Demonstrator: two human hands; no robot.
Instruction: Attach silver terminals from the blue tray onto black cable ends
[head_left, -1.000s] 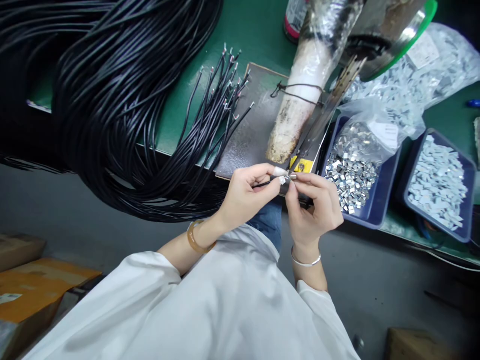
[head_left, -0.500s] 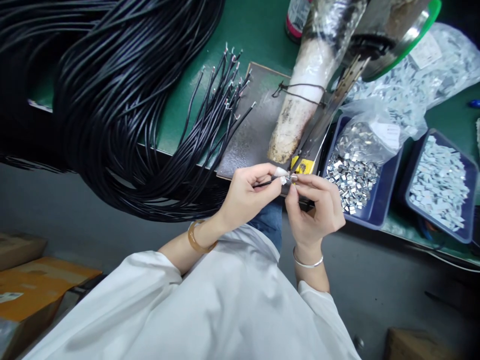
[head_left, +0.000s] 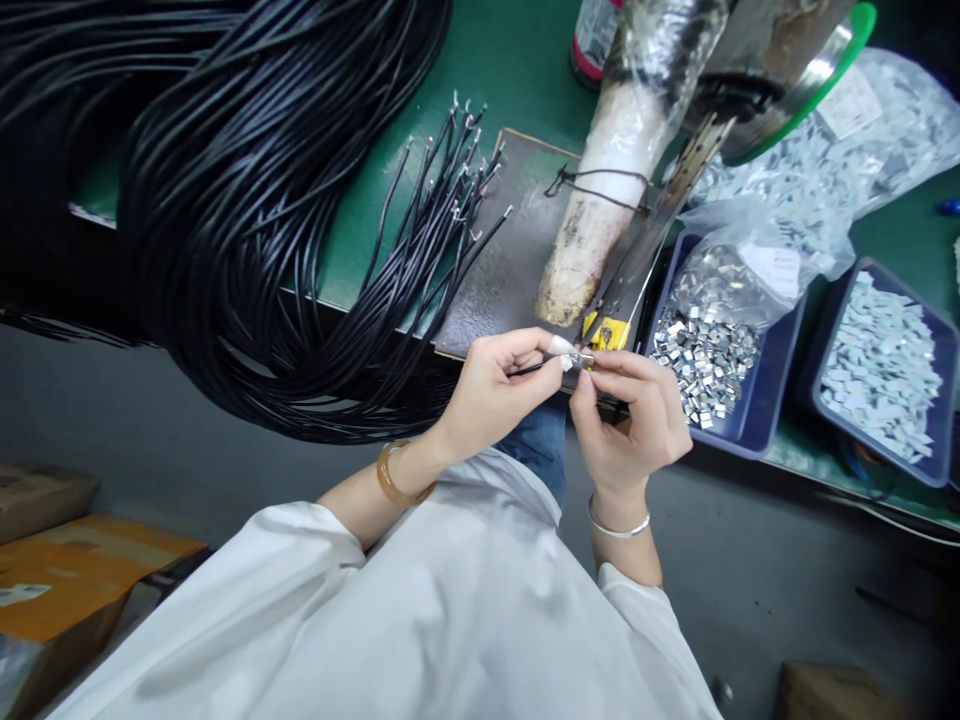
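Observation:
My left hand (head_left: pixel 502 390) pinches the end of a black cable (head_left: pixel 526 370) between thumb and forefinger, and white tape covers those fingertips. Close against it, my right hand (head_left: pixel 634 415) is closed with thumb and forefinger on a small shiny metal connector piece (head_left: pixel 587 361) at the cable's tip. The fingers partly hide where cable and metal meet, so I cannot tell how they are joined. Just beyond the fingertips, a soldering tool's dark metal arm (head_left: pixel 622 275) slants down to a yellow block (head_left: pixel 606 332).
A thick bundle of black cables (head_left: pixel 247 200) hangs over the green table (head_left: pixel 517 50), stripped ends on a dark plate (head_left: pixel 487 290). A wrapped white tube (head_left: pixel 600 190) stands beyond my hands. Rightward are a blue bin (head_left: pixel 765 420) of metal shells and another bin (head_left: pixel 946 390) of pale pieces.
Both hands hold nearly the same pose. The metal piece has turned or shifted very slightly at my fingertips; the rest moves only a little with the camera.

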